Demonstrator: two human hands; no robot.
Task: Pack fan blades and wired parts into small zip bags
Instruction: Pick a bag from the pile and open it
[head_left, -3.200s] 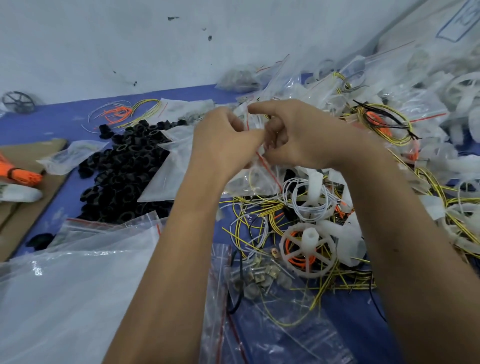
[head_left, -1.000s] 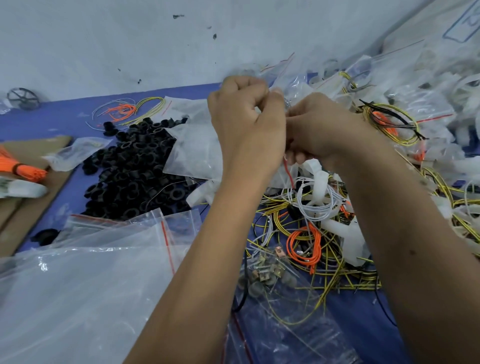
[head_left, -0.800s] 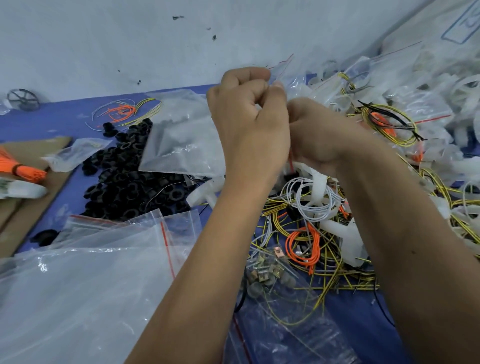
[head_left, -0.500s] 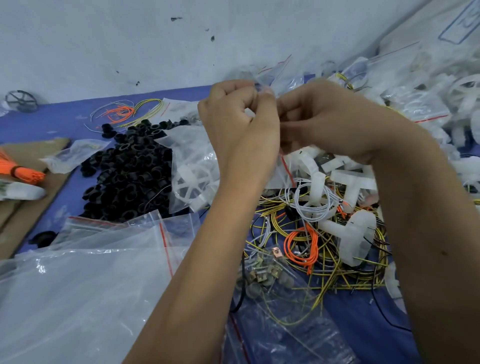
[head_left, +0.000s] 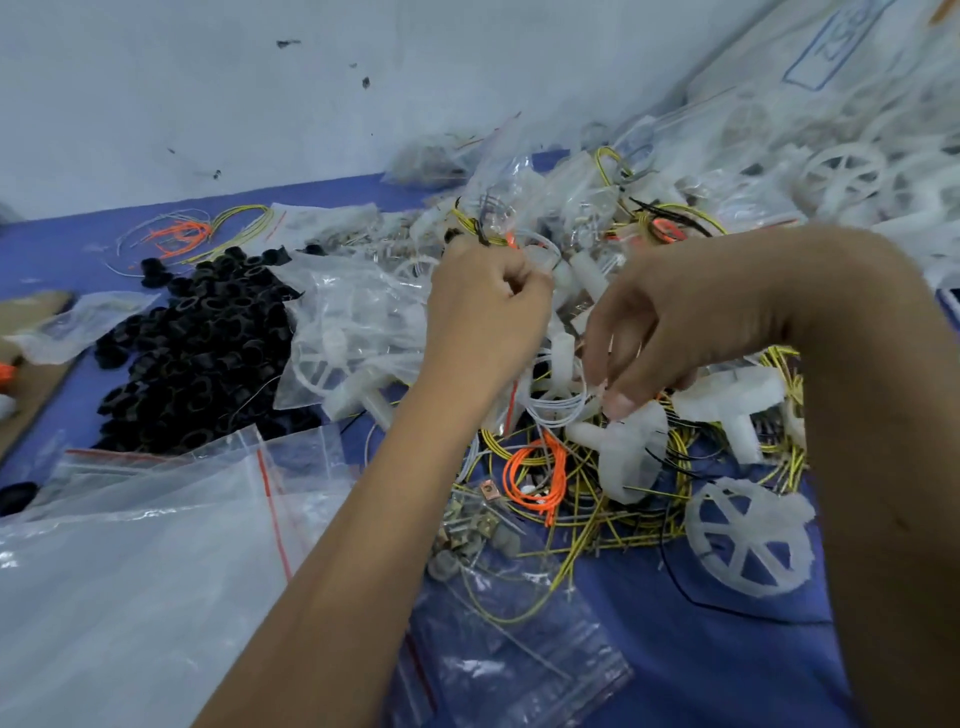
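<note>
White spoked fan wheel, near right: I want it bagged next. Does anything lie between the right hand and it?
Nothing covers the fan wheel. A white plastic part and yellow wires lie between it and the right hand, likely low enough to reach over.

Clear filled zip bag (head_left: 358, 332) beside black rings, white fan blade (head_left: 748, 540) flat on blue table

Two hands over blue table (head_left: 727, 649). One pile of black rings (head_left: 192, 343), too many to count. One orange wire coil (head_left: 535, 475) right of pile. One loose white spoked fan wheel (head_left: 748, 540) further right. Yellow wires (head_left: 623, 519), filled bags: uncountable.
</note>
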